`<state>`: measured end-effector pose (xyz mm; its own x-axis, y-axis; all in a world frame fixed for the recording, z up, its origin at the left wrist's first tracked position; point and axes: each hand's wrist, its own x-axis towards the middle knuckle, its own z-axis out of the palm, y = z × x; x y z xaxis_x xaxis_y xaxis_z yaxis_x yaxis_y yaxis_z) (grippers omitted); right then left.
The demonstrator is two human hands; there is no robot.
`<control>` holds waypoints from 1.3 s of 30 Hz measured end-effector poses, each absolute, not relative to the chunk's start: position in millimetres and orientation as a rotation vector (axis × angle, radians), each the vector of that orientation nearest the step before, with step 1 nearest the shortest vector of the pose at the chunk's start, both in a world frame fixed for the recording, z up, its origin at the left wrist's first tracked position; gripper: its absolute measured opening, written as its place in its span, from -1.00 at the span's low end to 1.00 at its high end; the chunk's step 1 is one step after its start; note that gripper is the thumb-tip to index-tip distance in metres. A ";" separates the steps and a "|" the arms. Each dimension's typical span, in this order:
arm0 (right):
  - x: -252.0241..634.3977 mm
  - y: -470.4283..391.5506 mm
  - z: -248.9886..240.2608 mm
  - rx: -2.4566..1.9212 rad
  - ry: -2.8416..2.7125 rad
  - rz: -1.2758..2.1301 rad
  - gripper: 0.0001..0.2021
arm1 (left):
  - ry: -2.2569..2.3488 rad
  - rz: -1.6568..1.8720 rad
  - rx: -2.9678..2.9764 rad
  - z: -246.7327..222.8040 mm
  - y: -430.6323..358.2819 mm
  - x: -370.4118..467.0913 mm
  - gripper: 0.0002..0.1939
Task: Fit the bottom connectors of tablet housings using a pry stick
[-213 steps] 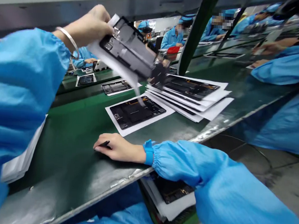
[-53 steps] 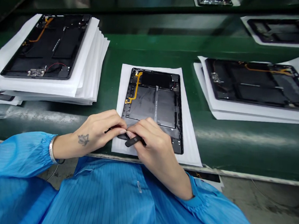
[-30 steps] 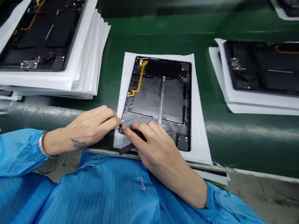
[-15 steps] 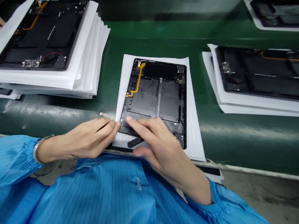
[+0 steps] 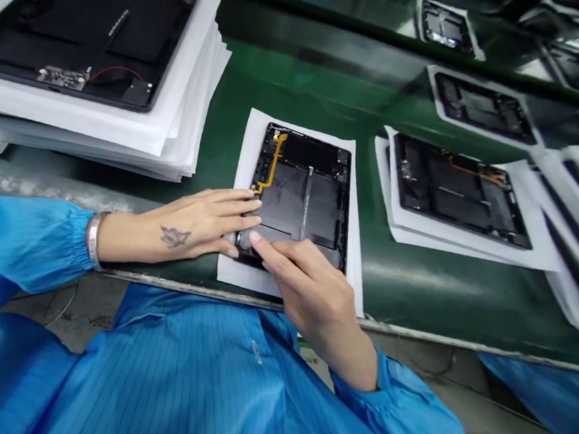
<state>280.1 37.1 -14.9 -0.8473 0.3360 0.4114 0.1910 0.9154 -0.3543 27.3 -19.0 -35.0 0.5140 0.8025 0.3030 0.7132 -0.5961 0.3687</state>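
Observation:
An opened black tablet [image 5: 283, 203], its inner parts bare, lies on a white foam sheet [image 5: 355, 276] in front of me. A yellow ribbon cable [image 5: 274, 165] runs down its upper left side. My left hand [image 5: 213, 221] is open, fingers stretched out, with the fingertips resting on the tablet's left edge. My right hand [image 5: 315, 272] is over the lower part of the tablet. Its index finger points at the lower left corner area, close to the left fingertips, while the other fingers are curled. Whatever they hold, if anything, is hidden.
A stack of foam sheets [image 5: 198, 103] with another opened tablet [image 5: 78, 33] on top stands at the left. To the right, one more opened tablet [image 5: 462, 190] lies on foam. Further units lie behind it and at the far right. The green bench [image 5: 414, 287] ends near my body.
My left hand has gone from bunched fingers at the corner to flat on the left edge. The right index finger stays near the lower left corner. A black strip under my right hand is now hidden.

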 end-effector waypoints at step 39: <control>277.9 44.3 -16.8 -0.303 -2.705 0.323 -0.63 | 1.332 0.695 2.503 -34.0 -25.9 35.9 -0.50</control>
<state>277.9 44.3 -16.8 -0.8976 0.2551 0.3596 0.1632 0.9499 -0.2666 35.9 -25.9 -34.0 0.4767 0.8253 0.3028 0.7201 -0.5642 0.4039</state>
